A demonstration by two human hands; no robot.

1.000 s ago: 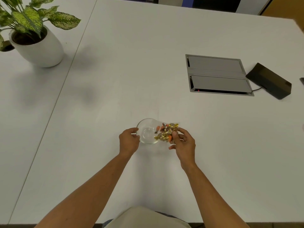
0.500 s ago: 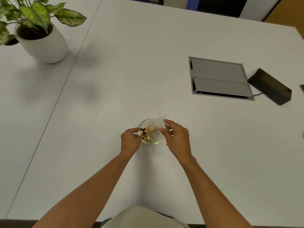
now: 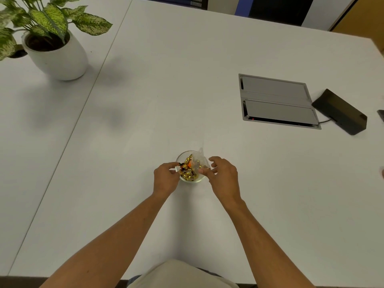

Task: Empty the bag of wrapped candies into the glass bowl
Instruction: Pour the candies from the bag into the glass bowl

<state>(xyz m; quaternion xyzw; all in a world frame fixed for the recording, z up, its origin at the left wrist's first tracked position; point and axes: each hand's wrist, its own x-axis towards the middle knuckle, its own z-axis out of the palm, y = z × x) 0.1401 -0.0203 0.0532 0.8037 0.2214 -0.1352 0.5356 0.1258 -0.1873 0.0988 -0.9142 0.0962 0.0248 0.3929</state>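
Glass bowl (image 3: 188, 180) between the hands, mostly filled with candies (image 3: 187, 170); left hand (image 3: 165, 178) pinching its rim, right hand (image 3: 223, 176) gripping the nearly emptied bag (image 3: 200, 161) above.

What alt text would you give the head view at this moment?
Two hands work over a small glass bowl of gold-wrapped candies on a white table: the left hand is at the rim, the right hand holds a clear plastic bag above it. A potted plant stands far left.
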